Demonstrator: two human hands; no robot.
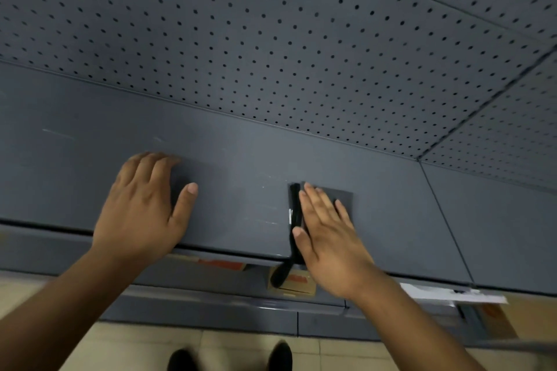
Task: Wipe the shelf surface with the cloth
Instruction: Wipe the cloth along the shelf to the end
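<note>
Flat right hand [328, 238] — seemingly on cloth [343, 194]

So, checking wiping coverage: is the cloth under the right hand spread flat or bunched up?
Spread flat. The cloth lies flat on the shelf under the right hand's straight fingers.

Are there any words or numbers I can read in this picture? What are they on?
No words or numbers can be read.
Cardboard box under the shelf: a red printed patch, too blurred to read.
Red-orange patch under the shelf edge: blurred, no letters show.
White sheet on the lower right: dark marks, too small and blurred.
</note>
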